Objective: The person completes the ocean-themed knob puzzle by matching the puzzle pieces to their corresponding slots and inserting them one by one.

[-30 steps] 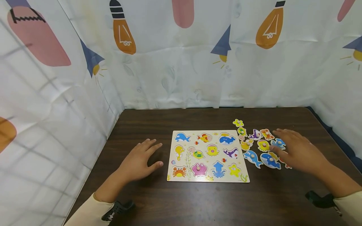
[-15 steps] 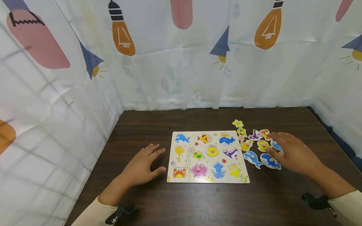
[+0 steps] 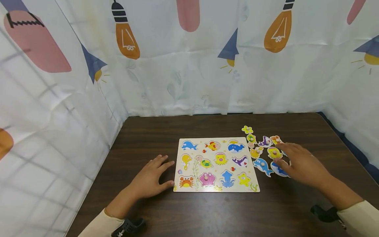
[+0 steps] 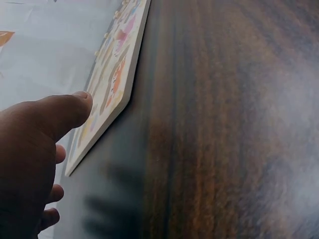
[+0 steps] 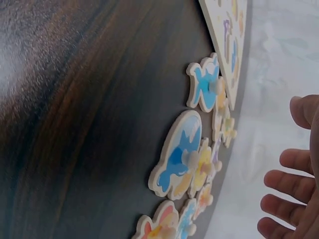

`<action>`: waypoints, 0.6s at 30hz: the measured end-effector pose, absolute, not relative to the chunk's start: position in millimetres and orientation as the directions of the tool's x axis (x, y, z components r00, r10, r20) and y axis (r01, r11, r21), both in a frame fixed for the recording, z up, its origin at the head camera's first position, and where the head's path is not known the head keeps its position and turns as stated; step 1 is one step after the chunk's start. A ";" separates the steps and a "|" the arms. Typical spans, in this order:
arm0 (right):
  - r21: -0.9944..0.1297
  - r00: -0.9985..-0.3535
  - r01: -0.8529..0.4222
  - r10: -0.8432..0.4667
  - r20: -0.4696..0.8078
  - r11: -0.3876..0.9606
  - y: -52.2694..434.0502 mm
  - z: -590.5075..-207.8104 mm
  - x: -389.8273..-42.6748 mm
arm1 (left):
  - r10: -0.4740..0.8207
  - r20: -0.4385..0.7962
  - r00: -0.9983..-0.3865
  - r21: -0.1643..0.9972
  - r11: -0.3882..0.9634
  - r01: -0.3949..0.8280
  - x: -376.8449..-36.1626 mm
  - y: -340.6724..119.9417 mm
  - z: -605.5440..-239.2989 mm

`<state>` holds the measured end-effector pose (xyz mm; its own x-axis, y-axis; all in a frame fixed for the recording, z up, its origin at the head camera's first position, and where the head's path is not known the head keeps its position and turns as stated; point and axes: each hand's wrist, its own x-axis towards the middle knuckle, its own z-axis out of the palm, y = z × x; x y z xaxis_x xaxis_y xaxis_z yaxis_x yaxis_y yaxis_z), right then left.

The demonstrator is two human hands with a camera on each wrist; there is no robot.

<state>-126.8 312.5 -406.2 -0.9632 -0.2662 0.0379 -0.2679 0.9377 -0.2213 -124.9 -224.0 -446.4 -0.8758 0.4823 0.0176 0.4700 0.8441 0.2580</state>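
Note:
A wooden sea-animal puzzle board lies flat on the dark table, its edge seen in the left wrist view. My left hand rests flat on the table just left of the board, fingers straight, thumb tip near the board's corner. Several loose animal pieces with knobs lie to the right of the board. My right hand hovers over them with fingers spread, holding nothing. A blue whale piece and a blue dolphin piece show under it.
The dark wooden table is walled on three sides by a printed white curtain. Its right edge runs close to the loose pieces. Black wrist straps show at both cuffs.
My right hand has slid left and toward me over the loose pieces, now covering the blue whale piece partly. My left hand has drifted slightly toward the board's corner.

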 end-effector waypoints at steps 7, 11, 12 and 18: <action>-0.235 -0.960 -0.280 -0.276 0.050 0.931 308.4 -412.0 -125.9 | 0.485 -0.008 -0.875 0.270 0.843 0.465 -124.2 -220.3 -450.5; -0.230 -0.951 -0.310 -0.300 0.076 0.923 306.2 -416.8 -125.7 | 0.480 -0.028 -0.877 0.278 0.846 0.454 -123.8 -219.3 -453.1; -0.229 -0.946 -0.324 -0.312 0.086 0.918 306.0 -418.3 -125.9 | 0.481 -0.030 -0.876 0.278 0.846 0.455 -123.5 -219.2 -454.0; -0.224 -0.932 -0.361 -0.343 0.116 0.905 302.6 -427.2 -127.9 | 0.479 -0.037 -0.877 0.271 0.850 0.452 -122.2 -219.1 -458.8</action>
